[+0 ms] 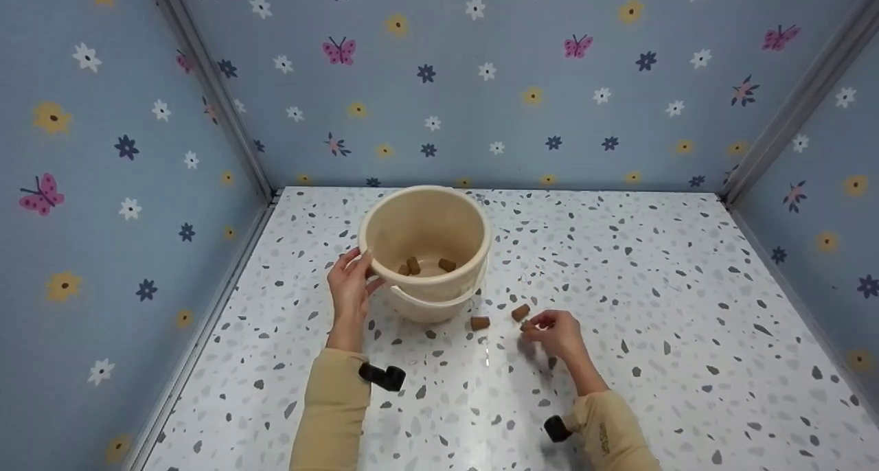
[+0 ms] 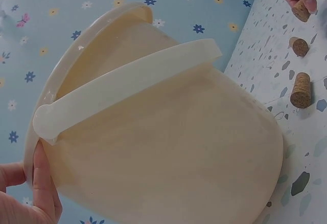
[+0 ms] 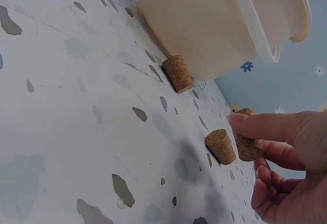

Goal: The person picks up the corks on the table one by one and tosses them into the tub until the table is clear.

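A cream plastic bucket (image 1: 426, 292) stands on the speckled table, its handle (image 2: 133, 83) hanging down at the front. My left hand (image 1: 349, 285) pinches the bucket's rim on the left side, thumb and fingers on either face. Several corks (image 1: 447, 264) lie on the bucket's floor. To the right, my right hand (image 1: 557, 332) pinches a cork (image 3: 248, 141) between thumb and fingers, just above the table. Two more corks lie on the table: one cork (image 1: 480, 323) near the bucket's base and another cork (image 1: 520, 312) beside the right hand.
A white table (image 1: 652, 265) with grey specks carries everything. Blue flowered panels (image 1: 481, 114) rise behind it and on both sides, with grey metal posts (image 1: 213, 93) at the corners. Black devices (image 1: 382, 376) are strapped at both wrists.
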A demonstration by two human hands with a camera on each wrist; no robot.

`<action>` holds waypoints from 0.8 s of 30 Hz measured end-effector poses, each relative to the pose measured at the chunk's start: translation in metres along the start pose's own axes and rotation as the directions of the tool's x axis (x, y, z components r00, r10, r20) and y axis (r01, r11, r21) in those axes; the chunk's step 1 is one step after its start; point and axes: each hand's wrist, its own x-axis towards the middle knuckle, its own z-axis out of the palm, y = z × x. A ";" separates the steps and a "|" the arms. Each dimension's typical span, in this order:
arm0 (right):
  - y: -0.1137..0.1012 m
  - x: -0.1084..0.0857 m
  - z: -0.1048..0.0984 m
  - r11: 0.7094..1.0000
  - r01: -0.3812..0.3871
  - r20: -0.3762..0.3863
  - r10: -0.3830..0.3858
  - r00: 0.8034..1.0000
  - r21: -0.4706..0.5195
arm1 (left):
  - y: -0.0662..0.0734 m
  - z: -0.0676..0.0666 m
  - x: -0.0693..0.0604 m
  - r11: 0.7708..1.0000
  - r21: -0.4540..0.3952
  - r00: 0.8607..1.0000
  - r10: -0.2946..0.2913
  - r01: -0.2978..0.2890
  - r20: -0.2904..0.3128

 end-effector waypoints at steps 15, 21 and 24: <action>-0.028 -0.008 -0.010 0.979 0.202 -0.051 -0.202 0.978 -0.001 | 0.090 0.036 -0.081 0.994 0.065 0.996 -0.091 0.091 -0.015; -0.046 -0.015 -0.016 0.972 0.232 -0.035 -0.231 0.972 0.030 | 0.055 0.020 -0.045 0.992 0.036 0.993 -0.121 0.121 0.001; -0.055 -0.017 -0.018 0.964 0.262 -0.032 -0.261 0.965 0.052 | 0.016 0.006 -0.013 0.996 0.055 0.998 -0.063 0.064 -0.012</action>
